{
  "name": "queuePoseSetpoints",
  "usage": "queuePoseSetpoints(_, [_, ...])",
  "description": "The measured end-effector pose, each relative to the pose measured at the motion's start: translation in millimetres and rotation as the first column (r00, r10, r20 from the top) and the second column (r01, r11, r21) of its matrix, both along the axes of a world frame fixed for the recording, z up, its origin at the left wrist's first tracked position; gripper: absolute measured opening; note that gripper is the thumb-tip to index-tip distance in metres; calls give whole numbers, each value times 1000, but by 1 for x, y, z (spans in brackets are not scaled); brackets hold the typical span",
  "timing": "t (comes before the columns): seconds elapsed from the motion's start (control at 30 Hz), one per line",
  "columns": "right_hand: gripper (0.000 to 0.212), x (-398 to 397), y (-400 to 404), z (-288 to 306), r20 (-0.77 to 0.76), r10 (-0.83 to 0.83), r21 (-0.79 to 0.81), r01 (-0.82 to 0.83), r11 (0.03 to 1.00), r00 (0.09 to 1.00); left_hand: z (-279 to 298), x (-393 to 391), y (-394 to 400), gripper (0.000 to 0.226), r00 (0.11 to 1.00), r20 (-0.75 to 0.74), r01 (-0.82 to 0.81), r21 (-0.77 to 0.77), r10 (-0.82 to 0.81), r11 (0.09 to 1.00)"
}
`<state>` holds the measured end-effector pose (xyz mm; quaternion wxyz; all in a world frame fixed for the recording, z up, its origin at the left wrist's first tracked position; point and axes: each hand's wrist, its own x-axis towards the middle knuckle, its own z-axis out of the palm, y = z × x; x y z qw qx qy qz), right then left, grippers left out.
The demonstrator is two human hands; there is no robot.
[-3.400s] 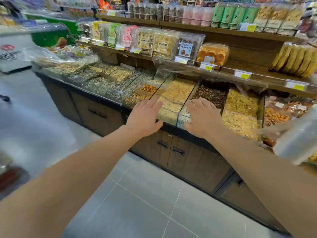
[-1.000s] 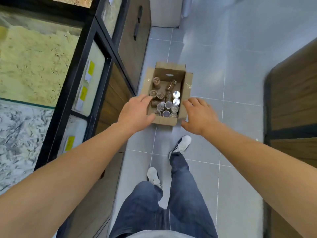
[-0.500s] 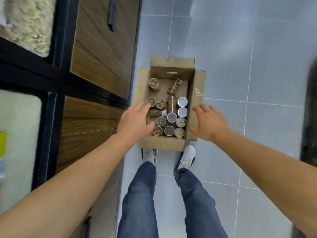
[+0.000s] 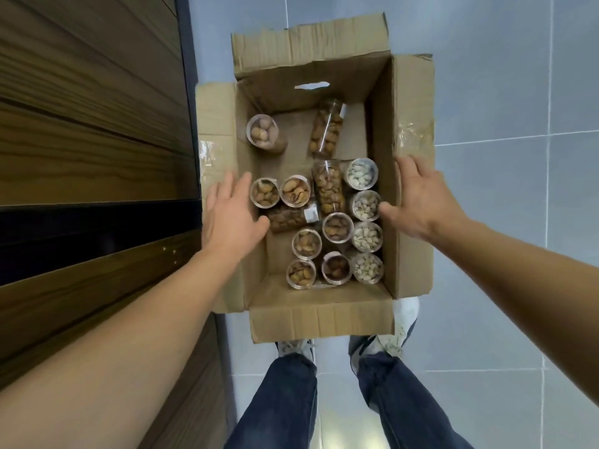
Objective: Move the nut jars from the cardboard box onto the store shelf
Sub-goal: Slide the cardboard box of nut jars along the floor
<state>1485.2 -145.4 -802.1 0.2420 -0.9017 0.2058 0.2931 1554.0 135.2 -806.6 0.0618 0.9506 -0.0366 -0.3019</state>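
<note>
In the head view, an open cardboard box [image 4: 411, 176] sat on the grey tiled floor [image 4: 505, 92], its flaps folded outward, just beside a wooden cabinet front [image 4: 90, 131]. Inside stood the nut jars [image 4: 337, 226], clear tubes seen from above: a column of four pale pistachio jars [image 4: 367, 236] along the right wall, brown nut jars clustered at the middle and left, one lone jar [image 4: 262, 131] toward the far left corner, and a few jars lying on their sides.

The left hand [image 4: 231, 215] hovered over the box's left edge, fingers [image 4: 241, 186] straight and spread wide, holding nothing; the nearest upright jars sat just beside its fingertips. The right hand [image 4: 421, 199] hung over the right wall, fingers [image 4: 403, 166] likewise wide and empty, its thumb near the pistachio column. Whether either hand touched the cardboard could not be told. The person's jeans [image 4: 285, 403] and shoes [image 4: 296, 346] showed below the box.
</note>
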Motion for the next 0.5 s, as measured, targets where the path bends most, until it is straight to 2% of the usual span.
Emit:
queuePoseSetpoints(0.07, [98, -5, 3, -29, 46, -101, 15, 101, 995, 994, -26, -4, 8, 96, 995, -4, -96, 24, 97, 995])
queuePoseSetpoints(0.17, [107, -19, 12, -61, 114, -203, 92, 194, 977, 972, -50, -8, 15, 106, 987, -2, -163, -78, 164, 984])
queuePoseSetpoints(0.33, [90, -26, 21, -80, 279, -292, 114, 270, 956, 915, -65, -7, 23, 106, 980, 48, -179, -197, 192, 964])
queuePoseSetpoints(0.5, [88, -28, 22, -74, 297, -279, 63, 273, 960, 913, -62, -6, 25, 104, 971, 62, -211, -234, 232, 949])
